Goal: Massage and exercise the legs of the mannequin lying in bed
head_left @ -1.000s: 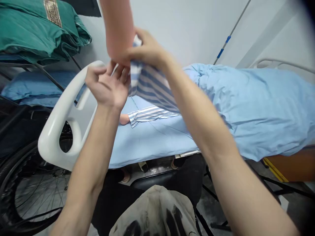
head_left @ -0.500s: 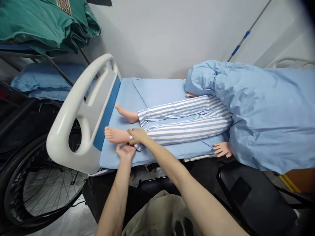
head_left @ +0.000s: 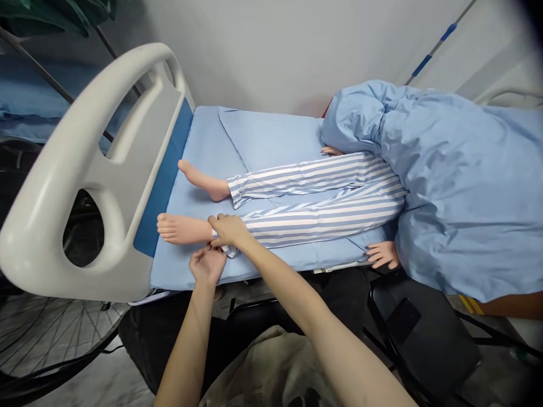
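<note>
A manikin [head_left: 339,217] lies along the bed [head_left: 271,133], its legs stretched toward the foot end in striped trousers [head_left: 301,172]. The near foot [head_left: 184,228] rests by the corner where the near edge meets the footboard [head_left: 138,158], toes pointing up and toward the board; the far foot [head_left: 206,182] lies tilted, well in from the far edge, apart from its neighbour.

The person's right hand [head_left: 231,230] comes over the near edge and wraps across the top of the near ankle, right at the cuff [head_left: 231,251], its fingers bent down around it. The left hand [head_left: 208,263] sits just beside it at the near edge, palm up, fingers loosely parted and half curled, the tips meeting the underside of the ankle. Those tips are partly hidden, so I can't tell whether they pinch any cloth.

A rumpled blue quilt [head_left: 458,186] covers the manikin from the hips up. One manikin hand [head_left: 383,254] pokes out from it on the near edge, fingers spread; the other [head_left: 331,151] barely shows, toward the far edge. A black chair [head_left: 441,345] stands against the near side below the quilt, and past the foot end a spoked wheel [head_left: 46,333] is partly in sight.
</note>
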The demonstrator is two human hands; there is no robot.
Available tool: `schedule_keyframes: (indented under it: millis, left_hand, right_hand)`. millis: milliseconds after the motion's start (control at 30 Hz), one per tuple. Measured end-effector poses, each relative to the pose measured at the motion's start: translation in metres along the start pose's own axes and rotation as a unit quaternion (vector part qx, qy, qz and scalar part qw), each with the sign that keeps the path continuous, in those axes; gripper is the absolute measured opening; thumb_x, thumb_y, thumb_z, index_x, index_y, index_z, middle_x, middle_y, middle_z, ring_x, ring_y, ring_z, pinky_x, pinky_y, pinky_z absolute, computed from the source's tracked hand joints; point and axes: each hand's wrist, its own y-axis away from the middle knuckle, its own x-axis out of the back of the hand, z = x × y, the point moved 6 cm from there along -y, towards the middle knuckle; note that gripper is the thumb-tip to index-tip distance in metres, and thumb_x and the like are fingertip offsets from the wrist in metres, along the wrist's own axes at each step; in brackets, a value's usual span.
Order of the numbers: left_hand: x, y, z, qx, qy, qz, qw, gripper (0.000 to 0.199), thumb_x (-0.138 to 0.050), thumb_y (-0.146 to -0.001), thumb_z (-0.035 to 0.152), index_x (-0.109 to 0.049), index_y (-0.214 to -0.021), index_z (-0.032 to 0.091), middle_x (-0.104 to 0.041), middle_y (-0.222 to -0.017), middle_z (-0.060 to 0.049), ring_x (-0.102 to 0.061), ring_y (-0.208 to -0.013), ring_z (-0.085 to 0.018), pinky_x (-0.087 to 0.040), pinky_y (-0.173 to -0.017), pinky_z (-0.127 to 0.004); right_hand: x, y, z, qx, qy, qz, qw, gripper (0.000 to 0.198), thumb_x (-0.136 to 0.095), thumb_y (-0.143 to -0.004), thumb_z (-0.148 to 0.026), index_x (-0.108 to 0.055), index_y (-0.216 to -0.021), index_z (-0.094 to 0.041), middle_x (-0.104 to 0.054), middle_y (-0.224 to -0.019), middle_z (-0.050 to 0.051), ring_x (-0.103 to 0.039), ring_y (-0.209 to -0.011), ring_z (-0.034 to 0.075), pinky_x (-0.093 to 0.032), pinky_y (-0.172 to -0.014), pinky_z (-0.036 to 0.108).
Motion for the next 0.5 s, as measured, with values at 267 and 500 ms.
schedule_keyframes:
  millis: [267,500]
  left_hand:
    - [0.009,-0.007,-0.002,0.008,0.033,-0.004,0.999,0.023,-0.055,-0.067,0.028,-0.057,-0.088,0.018,-0.067,-0.091,-0.005,-0.062,-0.086,-0.016,-0.049,-0.086,-0.032]
    - [0.004,-0.005,-0.004,0.003,0.047,0.029,0.998,0.024,-0.055,-0.069,0.029,-0.059,-0.09,0.017,-0.066,-0.087,-0.005,-0.065,-0.082,-0.015,-0.051,-0.084,-0.03]
  right_hand:
    - [-0.001,0.001,0.0,0.0,0.015,0.009,1.0,0.055,-0.066,-0.081,-0.055,-0.047,-0.119,-0.018,-0.062,-0.111,0.011,-0.066,-0.093,0.026,-0.054,-0.076,0.036]
    - [-0.008,-0.008,0.003,0.003,-0.002,-0.008,1.0,0.066,-0.069,-0.077,-0.055,-0.048,-0.126,-0.017,-0.063,-0.118,0.013,-0.067,-0.098,0.028,-0.056,-0.078,0.038]
